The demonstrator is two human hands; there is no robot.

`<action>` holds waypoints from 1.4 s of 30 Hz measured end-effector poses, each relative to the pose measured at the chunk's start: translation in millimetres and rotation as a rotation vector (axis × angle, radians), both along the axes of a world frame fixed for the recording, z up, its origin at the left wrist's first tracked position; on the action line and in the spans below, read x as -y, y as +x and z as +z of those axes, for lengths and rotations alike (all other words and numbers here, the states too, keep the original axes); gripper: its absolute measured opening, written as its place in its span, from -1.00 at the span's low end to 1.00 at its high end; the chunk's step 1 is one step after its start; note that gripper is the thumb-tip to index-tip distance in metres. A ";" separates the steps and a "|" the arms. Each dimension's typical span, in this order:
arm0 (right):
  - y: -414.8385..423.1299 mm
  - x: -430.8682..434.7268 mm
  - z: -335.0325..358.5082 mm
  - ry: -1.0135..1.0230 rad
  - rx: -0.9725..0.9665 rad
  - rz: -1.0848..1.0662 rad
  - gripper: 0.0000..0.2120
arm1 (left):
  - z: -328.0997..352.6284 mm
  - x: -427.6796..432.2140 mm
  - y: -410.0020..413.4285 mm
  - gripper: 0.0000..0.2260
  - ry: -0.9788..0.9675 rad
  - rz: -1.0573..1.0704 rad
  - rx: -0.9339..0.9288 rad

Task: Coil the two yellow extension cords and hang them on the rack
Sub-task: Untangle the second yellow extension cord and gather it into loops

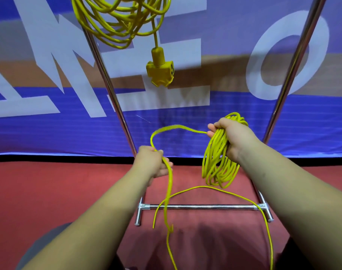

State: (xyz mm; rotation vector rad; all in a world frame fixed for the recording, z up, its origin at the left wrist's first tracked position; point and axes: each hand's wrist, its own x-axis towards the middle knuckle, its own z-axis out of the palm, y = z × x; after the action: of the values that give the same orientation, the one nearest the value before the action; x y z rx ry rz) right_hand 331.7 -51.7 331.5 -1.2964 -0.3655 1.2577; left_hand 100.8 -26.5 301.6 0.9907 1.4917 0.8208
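One yellow extension cord (119, 22) hangs coiled from the top of the metal rack (201, 207), its three-way socket end (160, 72) dangling below the loops. My right hand (231, 136) grips a coil of the second yellow cord (217, 164), the loops hanging down from my fist. A loose strand arcs from that coil across to my left hand (153, 162), which holds the cord in curled fingers. From there the cord trails down to the floor in slack loops over the rack's base bar.
The rack's two chrome uprights (111, 90) rise left and right, joined by a low crossbar on short feet. A blue banner (224, 117) with large white letters hangs behind it. The floor is red carpet (49, 188).
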 end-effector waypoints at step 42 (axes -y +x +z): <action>-19.8 14.1 -7.1 -0.019 0.268 0.246 -0.95 | 53.0 1.0 -28.4 -0.75 0.045 -0.205 0.592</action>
State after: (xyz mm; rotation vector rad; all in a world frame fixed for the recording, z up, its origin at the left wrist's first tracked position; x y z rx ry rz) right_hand 311.8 -65.8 324.4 -1.4736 -0.7226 1.2938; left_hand 72.4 -27.5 354.6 0.8204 0.8554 0.9018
